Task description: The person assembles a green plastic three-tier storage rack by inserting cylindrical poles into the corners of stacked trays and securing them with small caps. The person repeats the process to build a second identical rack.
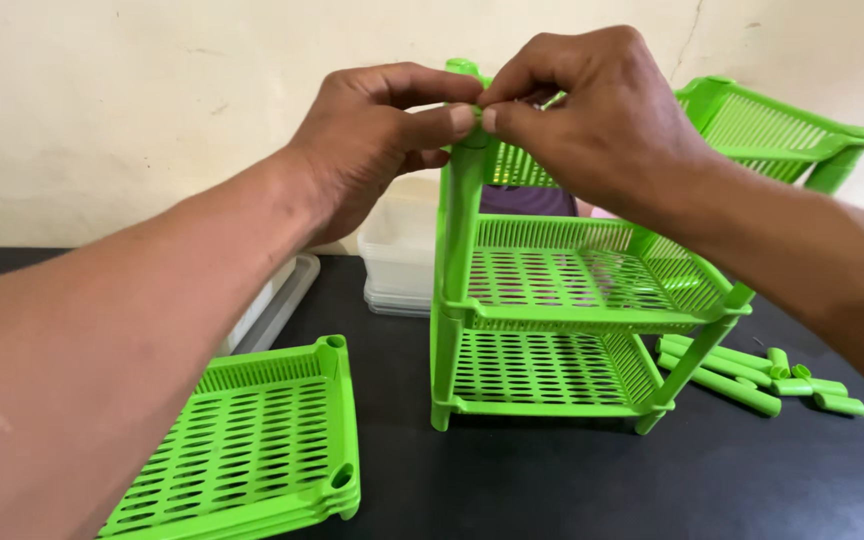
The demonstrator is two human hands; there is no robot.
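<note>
Green plastic rack (552, 320), three tiers standing upright on a dark table (552, 480), is gripped at its top front corner post (462, 230), a vertical axis, by left hand (372, 140) and right hand (592, 120), fingertips pinched together directly above.

1. Front of the black table (552, 480) is open, easy reach.
2. Loose stacked trays (252, 450) hog the left side.
3. Green tubes (752, 378) clutter the right.
4. Clear containers (402, 260) crowd in just behind the rack (552, 330).
</note>
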